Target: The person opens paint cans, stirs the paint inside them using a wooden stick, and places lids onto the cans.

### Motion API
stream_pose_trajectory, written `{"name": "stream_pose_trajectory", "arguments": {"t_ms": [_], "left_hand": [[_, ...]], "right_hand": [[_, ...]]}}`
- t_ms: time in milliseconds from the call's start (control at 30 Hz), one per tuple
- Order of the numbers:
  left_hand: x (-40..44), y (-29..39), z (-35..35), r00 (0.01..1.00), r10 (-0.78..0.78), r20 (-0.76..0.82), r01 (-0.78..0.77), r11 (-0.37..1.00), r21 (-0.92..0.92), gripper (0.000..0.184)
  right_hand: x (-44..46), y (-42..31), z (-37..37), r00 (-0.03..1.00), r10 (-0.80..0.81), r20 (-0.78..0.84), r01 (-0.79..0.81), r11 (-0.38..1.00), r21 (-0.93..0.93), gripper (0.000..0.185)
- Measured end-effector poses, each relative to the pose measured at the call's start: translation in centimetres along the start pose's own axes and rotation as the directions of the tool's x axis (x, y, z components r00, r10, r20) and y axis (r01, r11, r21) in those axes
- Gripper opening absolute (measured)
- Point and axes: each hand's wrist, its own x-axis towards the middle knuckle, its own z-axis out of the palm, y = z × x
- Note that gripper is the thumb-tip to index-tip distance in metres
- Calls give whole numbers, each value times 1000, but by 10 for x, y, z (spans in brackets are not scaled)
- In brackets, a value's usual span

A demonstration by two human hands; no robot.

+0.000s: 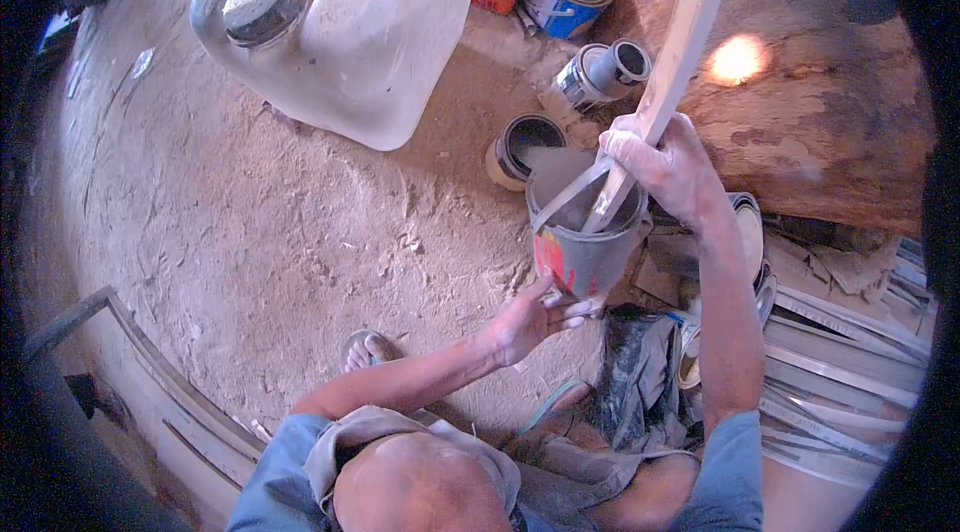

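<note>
A grey bucket (587, 260) with a red and yellow mark hangs tilted in front of me, grey inside. My left hand (538, 322) grips its lower side, fingers pressed around the base. My right hand (668, 167), whitened with dust, is closed around a long wooden stick (690, 32), whose lower end reaches into the bucket. The pale bucket handle (572, 194) rises into the same right hand. Just behind the bucket's rim stands an open can (503, 167); whether the two touch, I cannot tell.
A large white plastic jug (370, 42) with a capped neck lies at the top. Several cans, including a blue one (560, 17), stand behind the bucket. A big log (810, 132) is on the right, above piled strips (840, 362). Lower left is a frame (170, 382).
</note>
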Motion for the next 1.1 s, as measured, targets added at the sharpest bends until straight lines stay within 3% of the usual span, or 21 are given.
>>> {"name": "stream_pose_trajectory", "arguments": {"t_ms": [67,367,1100], "left_hand": [[1,1,-4,993,-12,114,13,1000,-4,65],[1,0,-3,993,-54,106,54,999,1,66],[0,-1,-2,994,-33,101,34,999,-11,67]], "right_hand": [[2,2,-1,1000,9,3,-9,1000,16,42],[8,4,0,996,88,-9,-89,996,-30,45],[16,-2,2,1000,0,5,-1,996,87,37]]}}
